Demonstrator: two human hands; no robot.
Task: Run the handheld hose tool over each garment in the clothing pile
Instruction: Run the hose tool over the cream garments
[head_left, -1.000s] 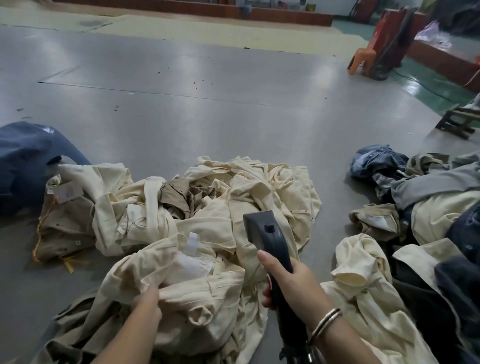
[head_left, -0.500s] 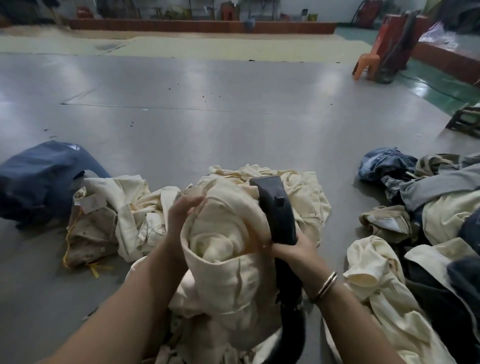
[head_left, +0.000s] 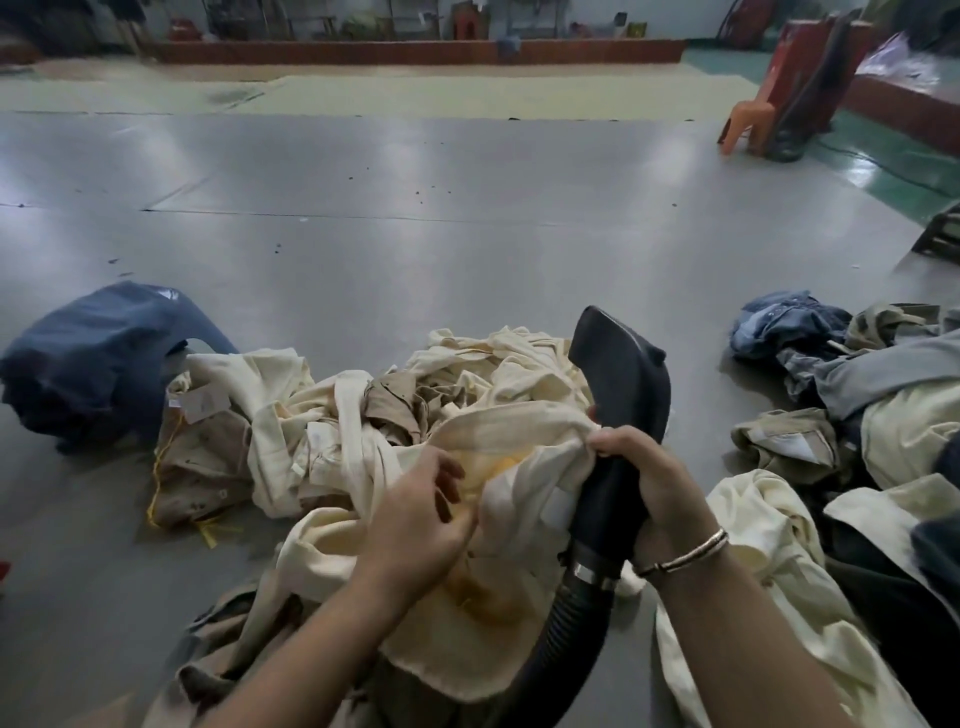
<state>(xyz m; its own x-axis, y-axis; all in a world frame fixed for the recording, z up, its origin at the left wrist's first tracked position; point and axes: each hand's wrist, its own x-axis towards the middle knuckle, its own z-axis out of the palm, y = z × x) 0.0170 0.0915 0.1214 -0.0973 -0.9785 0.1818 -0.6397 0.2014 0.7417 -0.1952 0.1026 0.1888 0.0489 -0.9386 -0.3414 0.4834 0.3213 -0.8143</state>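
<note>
A grey floor (head_left: 467, 249) carries the clothing pile (head_left: 363, 415), a wide heap of crumpled cream garments with some tan pieces mixed in, lying in the middle of the view just in front of the person. A paper tag and yellow threads show at its left edge. A dark blue garment (head_left: 98, 358) sits bunched at the pile's left end, touching it. To the right, well apart across bare floor, lies a second heap of clothes (head_left: 857, 415) in cream, grey, denim blue and olive; its right part is cut off by the frame edge.

One cream garment (head_left: 519, 499) is lifted from the pile toward the person; a yellowish stain marks its middle fold.

The handheld hose tool (head_left: 618, 379) is black, with a broad flattened head tilted up and away above the pile, a narrower grip, a metal ring and a ribbed black hose (head_left: 561, 639) running down out of view at the bottom edge.

The right hand (head_left: 649, 478), with a metal bangle on the wrist, has its fingers clenched round the tool's grip and also pinches the edge of the cream garment against it. The left hand (head_left: 421, 514) has its fingers curled into the garment's fold, grasping the cloth; its fingertips are partly buried in fabric.

An orange plastic chair (head_left: 748, 119) stands far back on the right.
</note>
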